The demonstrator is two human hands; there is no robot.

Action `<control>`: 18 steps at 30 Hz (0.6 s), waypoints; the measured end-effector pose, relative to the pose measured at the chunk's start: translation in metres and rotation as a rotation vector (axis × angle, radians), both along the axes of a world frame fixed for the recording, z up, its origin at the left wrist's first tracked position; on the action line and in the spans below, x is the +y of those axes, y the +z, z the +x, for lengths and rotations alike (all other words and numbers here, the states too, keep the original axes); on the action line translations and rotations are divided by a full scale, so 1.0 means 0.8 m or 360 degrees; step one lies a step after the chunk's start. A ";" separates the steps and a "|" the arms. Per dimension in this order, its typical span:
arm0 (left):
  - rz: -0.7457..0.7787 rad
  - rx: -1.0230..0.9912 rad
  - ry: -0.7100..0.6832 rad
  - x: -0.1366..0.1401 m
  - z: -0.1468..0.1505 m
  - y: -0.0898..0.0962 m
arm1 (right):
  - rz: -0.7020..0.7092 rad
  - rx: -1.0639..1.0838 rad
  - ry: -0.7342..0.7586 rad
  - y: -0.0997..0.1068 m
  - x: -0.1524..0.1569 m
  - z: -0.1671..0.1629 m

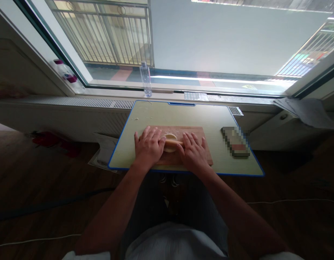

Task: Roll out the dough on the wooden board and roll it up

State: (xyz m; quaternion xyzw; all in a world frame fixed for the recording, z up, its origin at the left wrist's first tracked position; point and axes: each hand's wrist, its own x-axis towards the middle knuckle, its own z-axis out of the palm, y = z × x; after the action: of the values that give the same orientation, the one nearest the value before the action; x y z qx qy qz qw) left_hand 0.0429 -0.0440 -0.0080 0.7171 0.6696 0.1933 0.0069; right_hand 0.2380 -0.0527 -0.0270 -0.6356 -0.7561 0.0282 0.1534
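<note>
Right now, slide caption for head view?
Left hand and right hand on a rolling pin over dough on a wooden board.

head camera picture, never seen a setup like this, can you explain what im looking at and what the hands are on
There is no machine here: you see a person's bare left hand and right hand. The single picture comes from a camera worn on that person's head, looking forward and down, so the arms reach in from below.

The hands lie flat over the two ends of a rolling pin, which crosses a round piece of dough. Under that is a wooden board, on a pale table with a blue edge. To the right lies a flat object, pixelated too much to identify. Beyond the table, a clear bottle stands by the window.
</note>
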 end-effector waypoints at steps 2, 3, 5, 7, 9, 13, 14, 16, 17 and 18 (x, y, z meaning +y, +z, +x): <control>-0.0024 0.0009 0.0003 0.011 0.002 0.001 | -0.0038 -0.0021 -0.0006 0.004 0.008 0.000; -0.0038 0.0012 0.0005 0.016 0.002 0.001 | -0.0057 -0.0032 -0.0009 0.007 0.011 0.000; -0.0065 0.0018 0.0007 0.026 0.003 0.001 | -0.0077 -0.0055 -0.0011 0.012 0.018 0.000; -0.0091 0.0030 0.0002 0.036 0.003 0.001 | -0.0082 -0.0081 -0.0004 0.016 0.024 -0.001; -0.0132 0.0041 -0.0009 0.046 0.003 0.002 | -0.0082 -0.0103 -0.0004 0.019 0.030 -0.002; -0.0240 0.0054 -0.0011 0.065 0.004 0.004 | -0.0098 -0.0120 -0.0031 0.024 0.043 -0.001; -0.0263 0.0057 -0.0007 0.069 0.005 0.005 | -0.0106 -0.0124 -0.0029 0.024 0.046 -0.001; -0.0295 0.0066 -0.0003 0.077 0.006 0.005 | -0.0116 -0.0142 -0.0014 0.024 0.052 0.001; -0.0306 0.0074 -0.0005 0.081 0.006 0.006 | -0.0117 -0.0156 -0.0007 0.023 0.056 0.002; -0.0314 0.0082 -0.0007 0.085 0.007 0.006 | -0.0118 -0.0170 -0.0003 0.023 0.059 0.003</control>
State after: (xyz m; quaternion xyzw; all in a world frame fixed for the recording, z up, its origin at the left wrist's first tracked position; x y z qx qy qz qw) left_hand 0.0485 0.0237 -0.0030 0.7192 0.6837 0.1077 0.0607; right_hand 0.2403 -0.0058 -0.0088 -0.6422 -0.7610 0.0220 0.0891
